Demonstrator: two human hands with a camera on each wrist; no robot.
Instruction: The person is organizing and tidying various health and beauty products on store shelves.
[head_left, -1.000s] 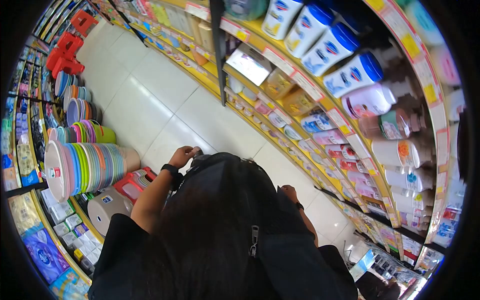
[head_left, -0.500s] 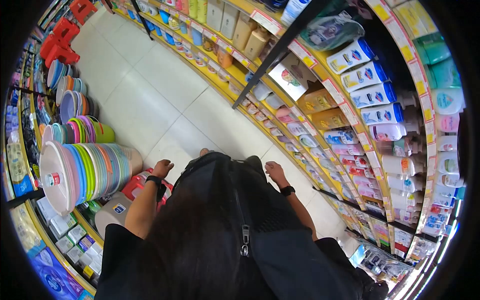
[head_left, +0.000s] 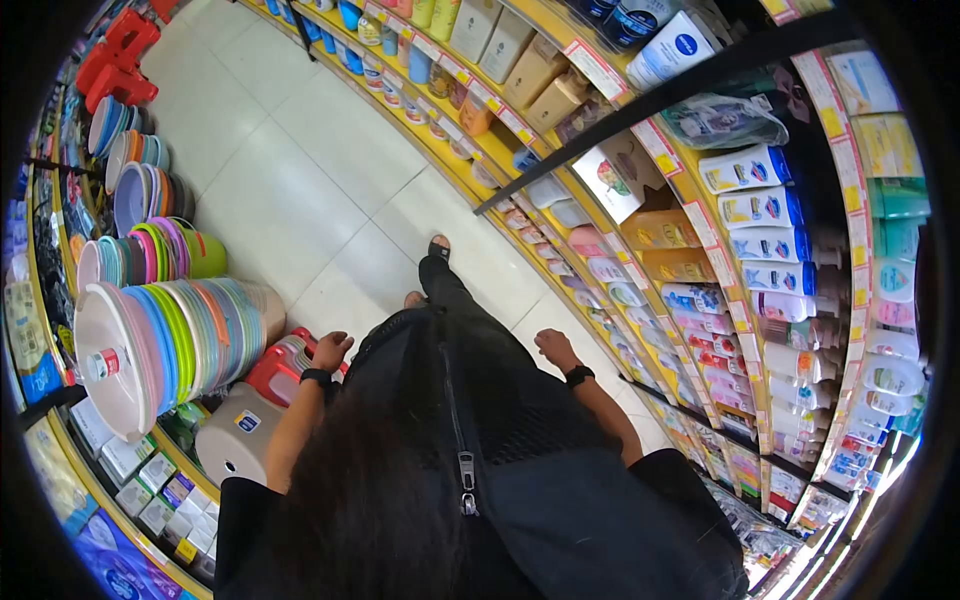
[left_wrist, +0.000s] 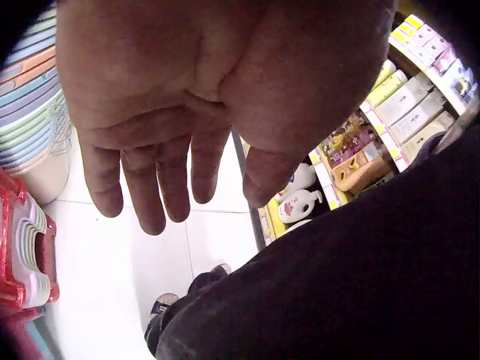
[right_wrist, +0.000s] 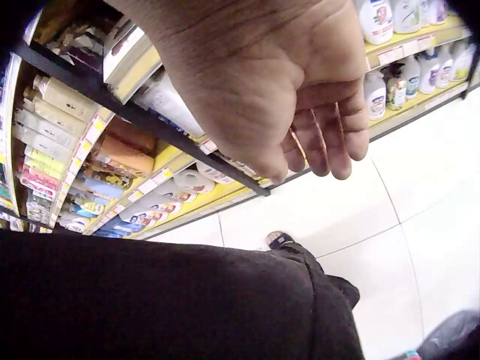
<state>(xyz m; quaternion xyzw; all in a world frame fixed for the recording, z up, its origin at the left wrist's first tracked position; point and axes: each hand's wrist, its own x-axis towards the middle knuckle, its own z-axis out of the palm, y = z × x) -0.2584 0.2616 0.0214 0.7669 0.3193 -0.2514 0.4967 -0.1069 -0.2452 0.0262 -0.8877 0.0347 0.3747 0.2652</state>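
Both hands hang at the sides of the person's dark-clothed body and hold nothing. The left hand [head_left: 331, 350] is near a red plastic stool [head_left: 282, 370] in the head view; in the left wrist view the same hand [left_wrist: 180, 112] has its fingers loosely extended above the floor. On the other side, the right hand [head_left: 556, 347] is beside the lower shelves. Its palm and relaxed, slightly bent fingers show in the right wrist view, where the hand [right_wrist: 277, 97] touches nothing. Black bands circle both wrists.
Shelves of bottles [head_left: 765, 245] line the right side of the aisle. Stacked basins [head_left: 190, 345], a beige bin [head_left: 238, 430] and red stools [head_left: 122, 62] stand on the left. Pale floor tiles [head_left: 320, 190] run between. A sandalled foot [head_left: 438, 247] is ahead.
The shelves and floor have shifted in view as the person moves. The right hand has come farther out from beside the body, and one foot now shows stretched forward.
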